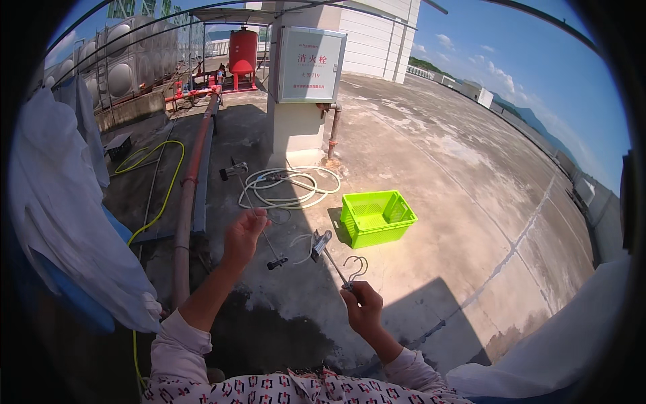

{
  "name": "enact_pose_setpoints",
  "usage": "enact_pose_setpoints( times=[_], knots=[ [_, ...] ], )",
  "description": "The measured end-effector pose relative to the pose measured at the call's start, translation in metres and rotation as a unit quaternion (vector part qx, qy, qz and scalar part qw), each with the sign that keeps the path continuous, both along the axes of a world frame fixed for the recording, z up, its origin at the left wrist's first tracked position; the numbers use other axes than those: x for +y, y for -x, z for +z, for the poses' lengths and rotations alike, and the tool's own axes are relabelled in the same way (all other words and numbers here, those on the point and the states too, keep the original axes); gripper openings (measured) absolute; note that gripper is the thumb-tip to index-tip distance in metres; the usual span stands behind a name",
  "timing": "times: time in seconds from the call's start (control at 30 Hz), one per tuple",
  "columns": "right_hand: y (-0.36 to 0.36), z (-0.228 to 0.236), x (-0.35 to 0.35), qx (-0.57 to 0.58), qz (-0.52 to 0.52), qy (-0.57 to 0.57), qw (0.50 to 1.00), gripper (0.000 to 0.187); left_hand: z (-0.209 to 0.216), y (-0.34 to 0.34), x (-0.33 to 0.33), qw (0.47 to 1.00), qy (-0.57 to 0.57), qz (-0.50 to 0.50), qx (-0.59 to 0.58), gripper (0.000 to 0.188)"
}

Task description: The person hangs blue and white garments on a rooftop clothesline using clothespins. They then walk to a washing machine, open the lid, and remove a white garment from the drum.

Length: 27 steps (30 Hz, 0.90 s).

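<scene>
Far from me, a bit left of ctr, I see a pale cabinet (pixel 311 65) on a pillar w/ red printing on its front: lg. characters mid-height, sm. lines above & below, a shorter line w/ digits, then 1 more sm. line near the bottom. Farther off, to its left, a red tank (pixel 243 52) has sm. pale marks, too tiny for me to read.

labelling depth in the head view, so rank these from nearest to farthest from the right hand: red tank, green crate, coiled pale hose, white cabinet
From the right hand:
1. green crate, just ahead
2. coiled pale hose, ahead-left
3. white cabinet, on the pillar
4. red tank, far back left
</scene>
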State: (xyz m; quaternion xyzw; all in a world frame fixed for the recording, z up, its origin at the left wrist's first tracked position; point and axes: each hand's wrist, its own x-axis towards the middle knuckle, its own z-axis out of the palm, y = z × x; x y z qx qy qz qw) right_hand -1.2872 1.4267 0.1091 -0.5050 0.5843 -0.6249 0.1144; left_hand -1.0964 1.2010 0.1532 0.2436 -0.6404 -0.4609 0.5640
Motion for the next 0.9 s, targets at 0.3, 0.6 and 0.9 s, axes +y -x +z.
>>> enact_pose_setpoints(
  times=[0.3,0.6,0.9],
  knots=[
    [0.075,-0.072,0.042,-0.176,-0.137,-0.072,0.972,0.006,0.161,0.116,-0.135,0.993,0.066,-0.082,0.053,0.015],
    [0.148,-0.117,0.023,-0.199,-0.229,-0.105,0.947,0.010,0.307,0.241,-0.238,0.984,0.178,0.015,0.013,0.021],
    [0.201,-0.105,-0.004,-0.118,-0.265,-0.087,0.953,0.010,0.399,0.326,-0.339,0.959,0.250,0.043,0.130,0.022]
  ],
)
